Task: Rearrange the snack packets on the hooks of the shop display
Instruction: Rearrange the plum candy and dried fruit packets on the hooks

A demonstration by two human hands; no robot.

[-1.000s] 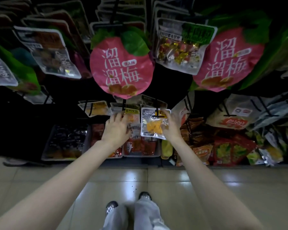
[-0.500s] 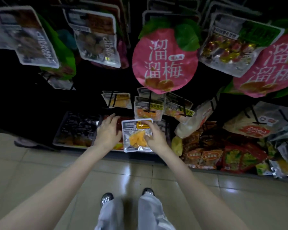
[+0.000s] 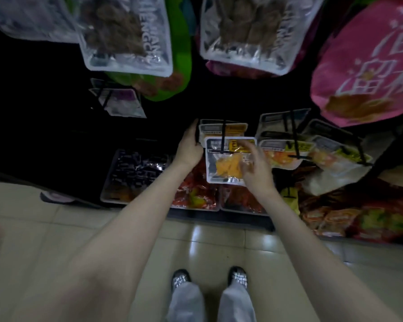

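Whereas half a second earlier the clear packet of orange snack [image 3: 226, 162] was carried free below the hooks, pinched at its top corner by the right hand, it now hangs between the two hands with a black hook [image 3: 223, 135] crossing its header, in front of the like packets [image 3: 223, 128] already on that peg; by this reading, one transfer is all but complete, and the hands are about to be free for the next packet. Right hand [image 3: 254, 166]: overlapping the packet's right edge, fingers spread and loosely bent, apparently letting go; whether they touch the film cannot be told through the blur. Left hand [image 3: 189, 146]: at the packet's left side, fingers curled round the dark left edge of the hanging stack behind it, seemingly steadying the row.
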